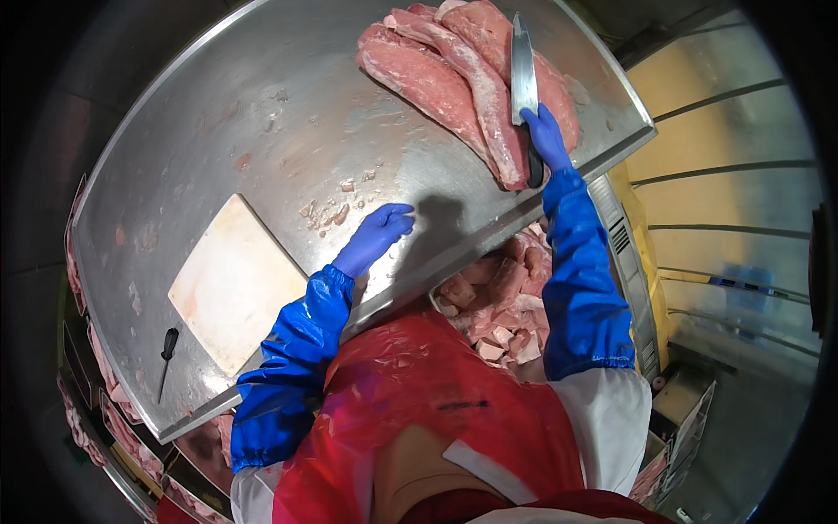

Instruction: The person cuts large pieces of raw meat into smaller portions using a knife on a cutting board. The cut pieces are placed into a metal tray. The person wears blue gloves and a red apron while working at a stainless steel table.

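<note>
Several long pink slabs of raw meat (428, 80) lie side by side at the far right of a metal table. Across them rests a knife (523, 74), its broad blade pointing away and its black handle toward me. My right hand (546, 140), in a blue glove, has its fingers closed around the knife where blade and handle meet. Over the table's near middle is my left hand (375, 238), also gloved in blue, its fingers curled together with nothing visible in them. Small meat scraps (327, 216) lie just beyond it. A white cutting board (236, 284) lies left of it.
The metal table (201, 113) has a raised rim. A thin black-handled tool (168, 358) lies at its left end. Below the near edge is a heap of cut meat (506, 301). Trays of meat (131, 428) stand along the left, and a yellowish ribbed wall (724, 140) at right.
</note>
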A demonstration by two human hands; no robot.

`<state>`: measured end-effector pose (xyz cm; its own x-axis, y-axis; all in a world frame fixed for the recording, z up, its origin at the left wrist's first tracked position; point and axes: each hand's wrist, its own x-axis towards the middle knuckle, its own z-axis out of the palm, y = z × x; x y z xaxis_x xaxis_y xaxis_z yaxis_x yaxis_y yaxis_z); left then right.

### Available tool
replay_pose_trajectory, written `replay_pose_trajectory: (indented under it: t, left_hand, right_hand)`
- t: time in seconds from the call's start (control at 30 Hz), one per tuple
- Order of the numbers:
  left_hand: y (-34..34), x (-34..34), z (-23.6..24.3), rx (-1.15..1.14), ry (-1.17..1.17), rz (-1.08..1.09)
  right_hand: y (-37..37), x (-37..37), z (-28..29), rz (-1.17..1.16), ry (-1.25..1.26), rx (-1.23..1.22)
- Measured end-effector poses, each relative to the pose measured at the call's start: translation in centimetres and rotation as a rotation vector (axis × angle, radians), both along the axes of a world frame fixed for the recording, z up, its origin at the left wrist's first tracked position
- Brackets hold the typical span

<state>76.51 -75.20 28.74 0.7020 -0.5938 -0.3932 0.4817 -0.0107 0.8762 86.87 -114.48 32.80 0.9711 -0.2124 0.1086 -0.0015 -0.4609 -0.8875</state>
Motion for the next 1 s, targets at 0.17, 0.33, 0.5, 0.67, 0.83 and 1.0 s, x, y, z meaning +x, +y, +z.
replay_pose_trajectory:
  t: [0.17,0.33,0.5,0.67,0.83,1.0]
  left_hand:
    - [-2.4,2.1,0.2,0.015,0.223,0.03]
    - [-5.5,5.1,-1.8,-0.066,0.272,0.015]
    - [-7.4,9.1,-2.9,-0.109,0.25,0.27]
    - [-6.6,12.2,-2.9,-0.264,0.17,0.151]
    - [-4.1,7.9,-3.2,-0.567,0.329,0.371]
    - [-3.9,-0.9,7.2,-0.837,0.376,0.759]
  right_hand:
    - [-0.7,3.4,-5.6,0.166,0.159,0.188]
    - [-1.6,4.7,-4.9,0.179,0.144,0.403]
    - [8.8,-0.1,-1.0,0.105,-0.055,0.26]
    - [16.9,-1.6,-2.1,0.11,0.026,0.343]
    - [21.3,-3.4,-1.0,0.223,0.035,0.52]
    - [24.5,-6.7,2.7,0.425,0.068,0.509]
